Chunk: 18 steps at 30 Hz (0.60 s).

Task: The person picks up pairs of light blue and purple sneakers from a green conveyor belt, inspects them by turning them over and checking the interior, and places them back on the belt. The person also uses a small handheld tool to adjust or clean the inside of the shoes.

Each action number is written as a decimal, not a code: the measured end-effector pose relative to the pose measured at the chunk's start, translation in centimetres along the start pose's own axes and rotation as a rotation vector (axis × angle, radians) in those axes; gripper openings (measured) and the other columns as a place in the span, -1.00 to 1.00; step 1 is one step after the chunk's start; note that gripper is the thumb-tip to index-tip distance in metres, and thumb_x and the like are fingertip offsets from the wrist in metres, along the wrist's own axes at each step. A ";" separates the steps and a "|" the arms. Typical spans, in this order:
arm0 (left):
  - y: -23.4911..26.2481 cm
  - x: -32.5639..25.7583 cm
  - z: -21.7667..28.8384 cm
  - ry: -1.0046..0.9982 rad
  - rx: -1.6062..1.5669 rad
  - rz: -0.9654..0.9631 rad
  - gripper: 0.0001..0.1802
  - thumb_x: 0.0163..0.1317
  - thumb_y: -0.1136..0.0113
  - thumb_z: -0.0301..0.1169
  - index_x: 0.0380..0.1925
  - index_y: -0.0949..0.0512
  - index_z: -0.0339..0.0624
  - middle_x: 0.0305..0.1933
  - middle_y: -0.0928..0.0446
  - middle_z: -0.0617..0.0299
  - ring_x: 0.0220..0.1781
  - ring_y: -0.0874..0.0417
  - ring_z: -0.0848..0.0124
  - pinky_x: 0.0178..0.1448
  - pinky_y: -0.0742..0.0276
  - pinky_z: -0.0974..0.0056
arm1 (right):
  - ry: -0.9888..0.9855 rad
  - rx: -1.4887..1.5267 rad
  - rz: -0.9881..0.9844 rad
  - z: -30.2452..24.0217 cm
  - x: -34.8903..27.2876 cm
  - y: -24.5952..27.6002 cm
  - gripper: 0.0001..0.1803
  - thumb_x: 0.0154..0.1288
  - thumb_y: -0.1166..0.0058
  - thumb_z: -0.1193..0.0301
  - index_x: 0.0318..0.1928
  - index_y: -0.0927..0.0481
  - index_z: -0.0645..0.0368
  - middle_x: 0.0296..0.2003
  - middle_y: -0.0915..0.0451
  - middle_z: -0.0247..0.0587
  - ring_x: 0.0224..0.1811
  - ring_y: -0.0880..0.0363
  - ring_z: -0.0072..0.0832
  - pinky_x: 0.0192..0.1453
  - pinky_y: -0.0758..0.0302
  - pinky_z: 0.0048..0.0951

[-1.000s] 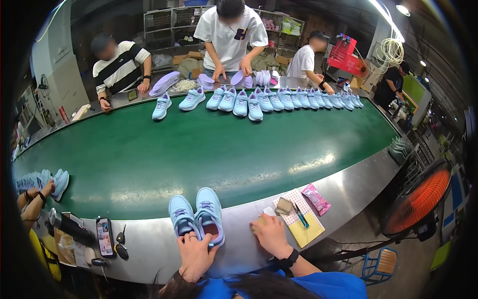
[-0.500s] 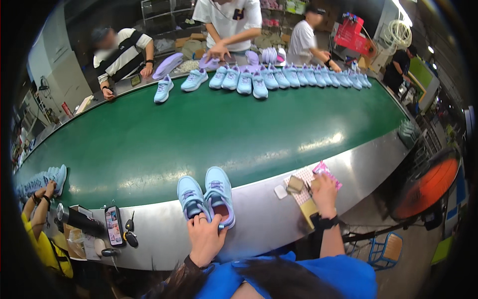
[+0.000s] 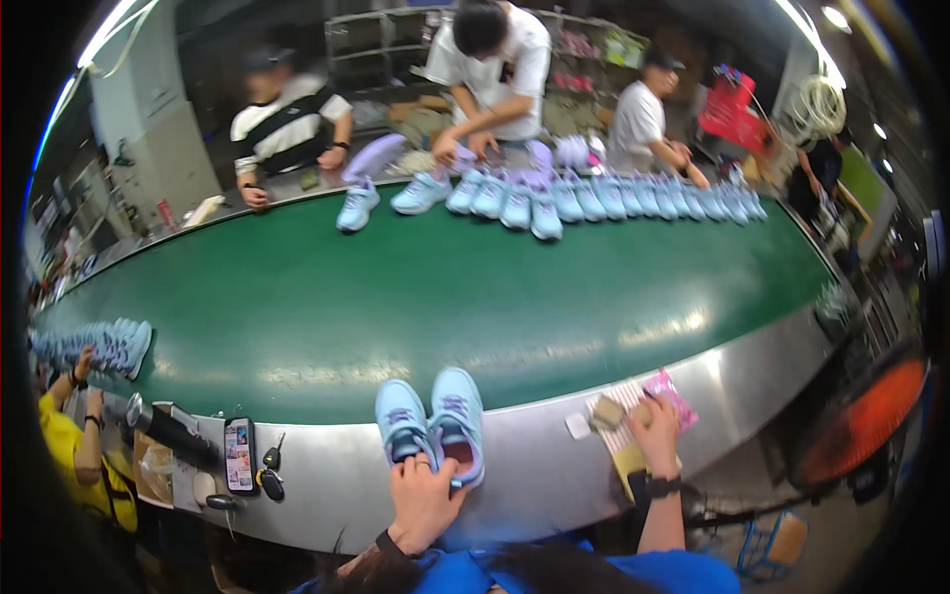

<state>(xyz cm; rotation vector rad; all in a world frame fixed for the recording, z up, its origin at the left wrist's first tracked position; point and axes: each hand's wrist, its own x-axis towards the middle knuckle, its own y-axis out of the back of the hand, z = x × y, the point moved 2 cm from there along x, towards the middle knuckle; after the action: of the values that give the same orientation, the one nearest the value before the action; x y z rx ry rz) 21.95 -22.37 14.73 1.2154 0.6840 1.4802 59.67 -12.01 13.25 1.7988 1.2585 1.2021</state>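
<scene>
A pair of light blue shoes (image 3: 433, 418) with lilac laces stands side by side on the near steel ledge (image 3: 524, 475), toes toward the green belt (image 3: 426, 297). My left hand (image 3: 424, 495) grips their heels. My right hand (image 3: 655, 421) reaches to the right and rests on a yellow pad (image 3: 633, 457) beside a pink packet (image 3: 673, 396) and a small brown block (image 3: 606, 413); whether its fingers hold anything is unclear.
A long row of blue shoes (image 3: 594, 198) lines the belt's far edge, where three people work. More shoes (image 3: 99, 346) lie at the left by a person in yellow. A phone (image 3: 238, 453) and keys (image 3: 269, 473) lie on the ledge. An orange fan (image 3: 866, 416) stands right.
My right hand moved from the ledge beside the shoes out to the right, onto the pad and pink packet. My left hand stayed on the shoe heels.
</scene>
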 end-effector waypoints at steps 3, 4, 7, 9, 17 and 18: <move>0.0 -0.5 -0.4 -0.003 0.003 0.013 -0.63 -0.16 -0.41 -0.12 -0.32 -0.56 0.06 -0.37 -0.42 0.07 -0.22 -0.44 0.14 -0.17 -0.25 0.13 | -0.022 -0.066 -0.091 -2.2 -0.5 -0.4 -0.22 -0.11 -0.37 0.15 0.16 -0.42 0.15 0.24 -0.25 0.09 0.28 -0.17 0.04 0.28 -0.18 -0.02; 0.0 -0.5 -0.4 0.006 0.008 0.012 -0.65 -0.13 -0.40 -0.12 -0.32 -0.56 0.08 -0.38 -0.42 0.10 -0.24 -0.44 0.17 -0.18 -0.25 0.14 | -0.025 -0.088 -0.118 -3.0 -0.8 -0.5 -0.13 -0.14 -0.40 0.12 0.21 -0.36 0.14 0.27 -0.20 0.11 0.30 -0.13 0.06 0.30 -0.16 0.01; -0.3 -0.9 -0.7 0.009 -0.034 0.039 -0.67 -0.10 -0.37 -0.12 -0.32 -0.56 0.10 -0.38 -0.42 0.13 -0.25 -0.45 0.19 -0.18 -0.25 0.15 | 0.027 -0.169 -0.136 -5.1 -1.5 -0.7 0.13 -0.30 -0.46 0.01 0.32 -0.19 0.11 0.33 -0.05 0.18 0.35 -0.04 0.10 0.33 -0.08 0.07; -0.3 -0.8 -0.6 0.003 -0.020 0.041 -0.69 -0.07 -0.35 -0.12 -0.31 -0.55 0.10 -0.37 -0.43 0.14 -0.25 -0.46 0.21 -0.18 -0.26 0.16 | 0.045 -0.218 -0.148 -4.1 -1.7 -1.7 0.24 -0.39 -0.48 -0.01 0.35 -0.11 0.10 0.33 -0.01 0.22 0.37 0.00 0.12 0.33 -0.05 0.09; -0.1 -1.1 -0.8 0.006 -0.022 0.042 -0.66 -0.06 -0.34 -0.11 -0.28 -0.53 0.11 -0.36 -0.44 0.09 -0.23 -0.46 0.19 -0.18 -0.25 0.17 | -0.059 -0.246 -0.230 -3.4 -0.2 -0.1 0.26 -0.45 -0.49 0.00 0.36 -0.12 0.02 0.26 -0.13 0.16 0.24 -0.15 0.12 0.23 -0.03 0.15; -0.1 -1.0 -0.8 0.006 -0.027 0.038 -0.66 -0.07 -0.35 -0.12 -0.27 -0.52 0.11 -0.35 -0.44 0.09 -0.23 -0.46 0.19 -0.18 -0.24 0.17 | -0.056 -0.254 -0.237 -3.1 -0.1 -0.3 0.27 -0.46 -0.49 -0.01 0.36 -0.12 0.01 0.25 -0.14 0.16 0.24 -0.15 0.13 0.23 -0.03 0.16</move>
<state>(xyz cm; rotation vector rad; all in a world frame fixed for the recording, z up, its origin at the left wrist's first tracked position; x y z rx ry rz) 21.23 -23.18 14.02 1.2099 0.6460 1.5199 56.65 -12.03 14.16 1.4470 1.1907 1.1147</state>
